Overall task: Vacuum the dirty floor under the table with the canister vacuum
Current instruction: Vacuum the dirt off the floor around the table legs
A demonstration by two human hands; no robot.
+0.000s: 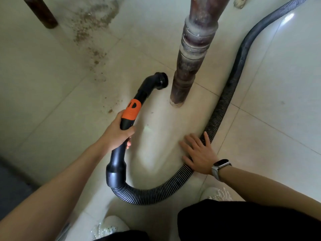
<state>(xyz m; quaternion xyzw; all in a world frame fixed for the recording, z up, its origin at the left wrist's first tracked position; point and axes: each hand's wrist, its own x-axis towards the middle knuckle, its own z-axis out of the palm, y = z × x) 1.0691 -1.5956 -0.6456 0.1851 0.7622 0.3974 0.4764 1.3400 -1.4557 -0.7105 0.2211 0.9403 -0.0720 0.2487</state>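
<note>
The left hand (pixel 115 134) grips the vacuum handle (pixel 129 115), its brush nozzle (pixel 160 80) beside the table leg (pixel 189 63); the right hand (pixel 199 152) rests flat, fingers spread, on the floor (pixel 52 110), touching the hose (pixel 217 112).

Turned dark-wood table leg (pixel 189 66) stands mid-floor, black round brush nozzle (pixel 160 80) just left of it, narrow gap btwn. Ribbed black vacuum hose (pixel 224 108) curves round leg's right side. Open pale tile floor (pixel 52 105) to left, w/ brown dirt trail (pixel 90 32); second dark leg (pixel 40 12) far top-left.

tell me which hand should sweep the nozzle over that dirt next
Left. The left hand already grips the vacuum handle, on the dirt's side; the right hand lies flat by the hose.
</note>
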